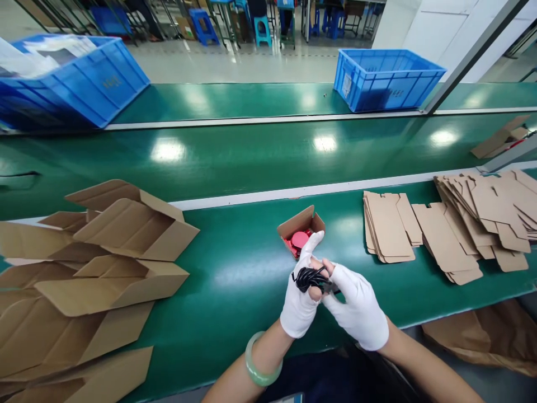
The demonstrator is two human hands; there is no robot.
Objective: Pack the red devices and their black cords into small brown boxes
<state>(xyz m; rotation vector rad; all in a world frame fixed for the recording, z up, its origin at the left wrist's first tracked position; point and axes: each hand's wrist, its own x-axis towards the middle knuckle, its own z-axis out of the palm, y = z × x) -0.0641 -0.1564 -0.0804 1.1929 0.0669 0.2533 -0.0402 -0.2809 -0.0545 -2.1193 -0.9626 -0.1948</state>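
Note:
A bundled black cable [309, 279] lies between my two hands, in front of my body. My left hand [298, 305], in a white glove with bare fingertips, grips the bundle from the left, with one gloved finger stretched forward. From the right, my right hand [356, 302], gloved the same way, closes its fingers on the cable's right end. Just beyond my hands stands a small open cardboard box [298, 221]. Inside it is a red round-topped item [299, 239], whose kind I cannot make out. My left finger partly covers the box's near right side.
Open folded cartons [126, 280] are stacked at the left. Flat cardboard blanks [390, 226] lie in piles at the right. Across the green bench [235, 302] run a belt [243, 157] and a ledge with a filled blue crate [104, 78] and another blue crate [390, 84].

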